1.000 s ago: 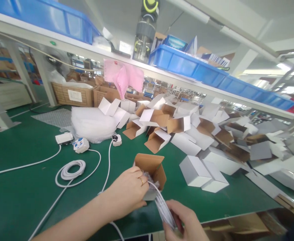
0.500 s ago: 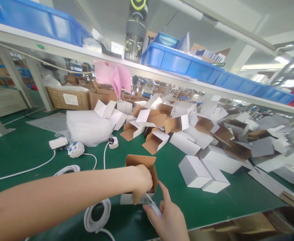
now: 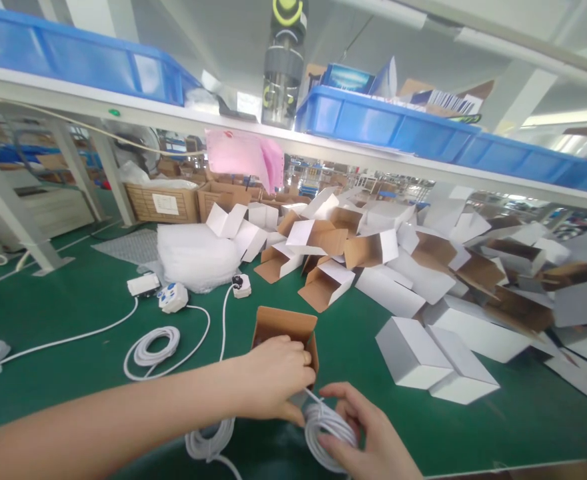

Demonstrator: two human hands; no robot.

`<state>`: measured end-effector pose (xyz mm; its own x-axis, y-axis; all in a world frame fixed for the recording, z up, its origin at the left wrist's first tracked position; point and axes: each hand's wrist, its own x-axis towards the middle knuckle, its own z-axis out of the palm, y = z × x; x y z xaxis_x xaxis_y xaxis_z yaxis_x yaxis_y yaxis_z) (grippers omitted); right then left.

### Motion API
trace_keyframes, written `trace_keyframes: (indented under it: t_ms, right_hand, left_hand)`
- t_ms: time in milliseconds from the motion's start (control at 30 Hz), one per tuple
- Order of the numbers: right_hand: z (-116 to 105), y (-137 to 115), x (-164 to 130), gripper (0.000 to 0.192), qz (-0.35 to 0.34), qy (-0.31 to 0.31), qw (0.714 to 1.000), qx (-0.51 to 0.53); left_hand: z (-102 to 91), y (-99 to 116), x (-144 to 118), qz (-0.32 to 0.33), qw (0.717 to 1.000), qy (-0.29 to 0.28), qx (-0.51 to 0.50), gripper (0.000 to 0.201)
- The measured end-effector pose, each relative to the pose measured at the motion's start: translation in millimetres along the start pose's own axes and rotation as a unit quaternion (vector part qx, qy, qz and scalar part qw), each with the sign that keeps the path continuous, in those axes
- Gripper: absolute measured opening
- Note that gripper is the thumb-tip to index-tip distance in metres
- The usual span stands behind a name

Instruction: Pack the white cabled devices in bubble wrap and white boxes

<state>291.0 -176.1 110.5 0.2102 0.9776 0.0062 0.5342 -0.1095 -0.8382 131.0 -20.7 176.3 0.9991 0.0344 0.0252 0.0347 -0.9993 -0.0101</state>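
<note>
A small box [image 3: 284, 322], white outside and brown inside, stands with its flap raised on the green table. My left hand [image 3: 278, 373] reaches over it, fingers bent down inside and their tips hidden; the thumb points along the near side. Whether it grips anything cannot be seen. In front of the box, my right hand [image 3: 368, 427] is closed around a coil of white cable [image 3: 326, 433], thumb on the near side. One strand runs from the coil up to the box. Under my left forearm lies another white cable coil [image 3: 211, 437], partly hidden.
Socket blocks [image 3: 172, 297] with white cords lie at left, beside stacked foam pouches [image 3: 198, 257]. White cartons [image 3: 413, 350] and a heap of open ones [image 3: 373, 250] cover the right and back. Overhead, a shelf carries blue bins [image 3: 388, 123] and a bottle [image 3: 282, 77].
The cable coil in my right hand now shows more fully, lifted in front of the box. My left hand stays at the box, its back turned more upward. The whole view has shifted slightly.
</note>
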Motion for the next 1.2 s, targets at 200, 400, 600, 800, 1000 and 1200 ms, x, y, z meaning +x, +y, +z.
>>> trace_keyframes:
  t_ms: [200, 400, 600, 800, 1000, 1200]
  right_hand:
    - [-14, -31, -11, 0.033, -0.232, 0.068, 0.967, -0.076]
    - [40, -41, 10, 0.016, -0.220, 0.311, 0.923, 0.056]
    - [77, -39, 7, 0.039, -0.161, 0.364, 0.911, -0.112]
    - [46, -57, 7, 0.034, -0.247, 0.287, 0.884, -0.273]
    - [29, -85, 22, 0.018, -0.222, 0.112, 0.882, -0.401]
    - [23, -106, 33, 0.019, -0.115, -0.004, 0.888, -0.445]
  left_hand:
    - [-19.0, 14, -56, -0.088, 0.961, 0.178, -0.190, 0.038]
    - [16.1, 29, -63, -0.137, 0.869, 0.441, -0.178, 0.017]
    - [45.1, 57, -47, -0.141, 0.851, 0.505, 0.019, 0.026]
    - [53.6, 53, -71, -0.107, 0.877, 0.468, 0.006, 0.026]
    - [71.2, 48, -92, -0.117, 0.858, 0.499, -0.030, 0.033]
    - [87.5, 55, -86, -0.227, 0.797, 0.548, -0.114, 0.033]
